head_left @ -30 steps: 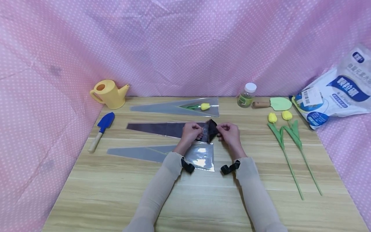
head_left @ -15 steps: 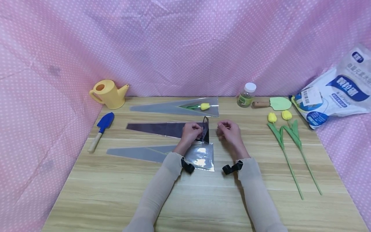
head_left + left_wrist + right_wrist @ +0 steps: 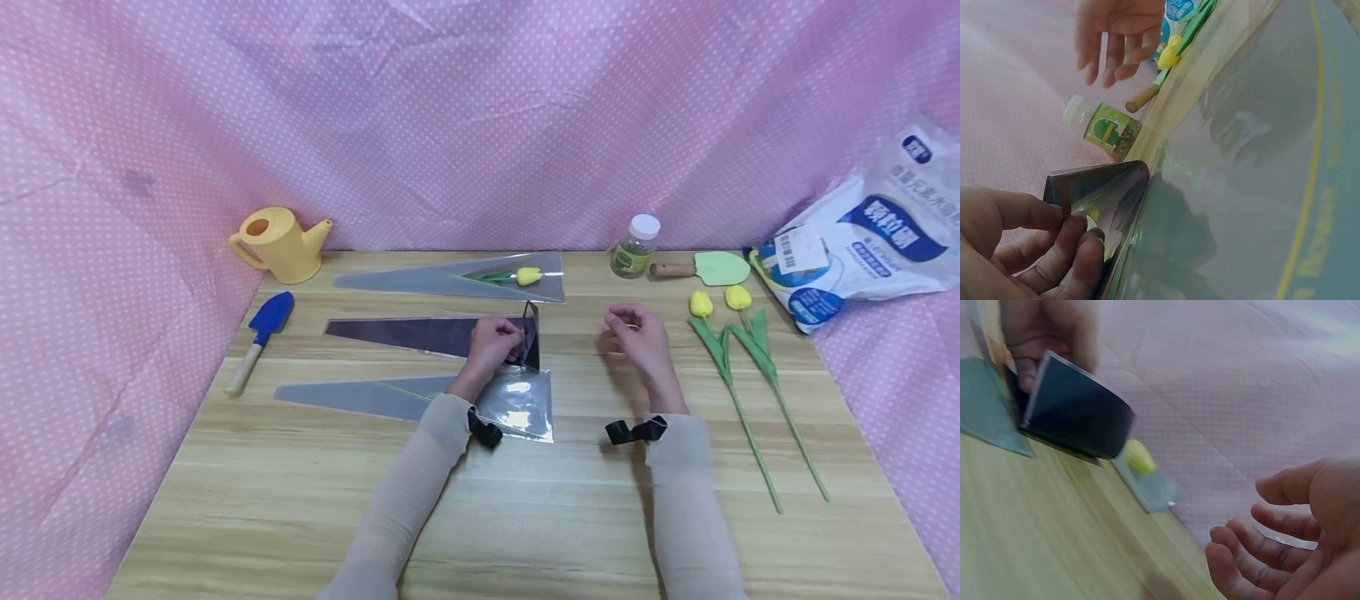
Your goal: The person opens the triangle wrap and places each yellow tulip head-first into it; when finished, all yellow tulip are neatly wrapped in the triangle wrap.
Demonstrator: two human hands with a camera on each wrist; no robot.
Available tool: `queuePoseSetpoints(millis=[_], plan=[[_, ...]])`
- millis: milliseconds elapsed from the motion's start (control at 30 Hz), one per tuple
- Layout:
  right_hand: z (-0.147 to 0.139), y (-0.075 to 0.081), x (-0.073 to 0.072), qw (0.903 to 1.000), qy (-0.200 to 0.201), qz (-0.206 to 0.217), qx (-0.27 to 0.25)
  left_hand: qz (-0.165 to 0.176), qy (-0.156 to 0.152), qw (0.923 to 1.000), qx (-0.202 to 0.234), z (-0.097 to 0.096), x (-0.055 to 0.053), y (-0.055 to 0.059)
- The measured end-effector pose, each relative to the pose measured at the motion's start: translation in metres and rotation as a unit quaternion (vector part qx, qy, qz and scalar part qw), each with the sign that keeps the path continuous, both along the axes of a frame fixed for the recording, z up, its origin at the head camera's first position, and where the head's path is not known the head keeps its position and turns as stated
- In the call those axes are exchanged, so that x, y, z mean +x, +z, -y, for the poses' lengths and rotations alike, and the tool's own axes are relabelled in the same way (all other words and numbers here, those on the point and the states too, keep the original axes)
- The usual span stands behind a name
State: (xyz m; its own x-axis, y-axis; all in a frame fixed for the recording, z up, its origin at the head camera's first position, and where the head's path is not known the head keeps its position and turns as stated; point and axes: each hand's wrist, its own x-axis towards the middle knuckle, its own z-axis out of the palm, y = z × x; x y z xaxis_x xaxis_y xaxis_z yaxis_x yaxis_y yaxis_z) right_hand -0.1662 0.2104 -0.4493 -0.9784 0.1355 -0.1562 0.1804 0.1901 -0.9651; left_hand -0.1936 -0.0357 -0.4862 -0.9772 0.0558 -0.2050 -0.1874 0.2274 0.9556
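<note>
My left hand (image 3: 495,343) pinches the upper layer of a long, dark tapered flower sleeve (image 3: 405,333) near its wide right end. That end stands up in a raised fold; in the right wrist view the dark sleeve mouth (image 3: 1079,412) gapes apart. My right hand (image 3: 637,337) is held above the table between the sleeve and two yellow tulips (image 3: 738,367). Its fingers are loosely bent with nothing between them, as the right wrist view shows. A clear sleeve (image 3: 360,396) lies in front of the dark one. Behind it, another clear sleeve (image 3: 397,283) contains one yellow tulip (image 3: 528,276).
At the back left stands a yellow watering can (image 3: 285,246), with a blue trowel (image 3: 262,333) nearby. A white-capped jar (image 3: 634,247), a green trowel (image 3: 720,268) and a white printed bag (image 3: 862,242) line the back right. A pink dotted cloth (image 3: 480,125) hangs behind the table.
My right hand has let go of the dark sleeve's corner and moved right toward the tulips. The left hand keeps its pinch in place, and the sleeve's end has sprung upright.
</note>
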Motion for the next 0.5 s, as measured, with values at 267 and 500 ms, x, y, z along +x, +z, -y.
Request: queuePoseSetpoints(millis=[267, 500], plan=[[-0.030, 0.002, 0.009, 0.9997, 0.000, -0.005, 0.024, 0.005, -0.003, 1.0000, -0.003, 0.001, -0.001, -0.001], [-0.058, 0.005, 0.021, 0.9981, -0.001, -0.013, 0.061, 0.008, 0.001, 0.9999, -0.007, 0.000, -0.001, -0.001]])
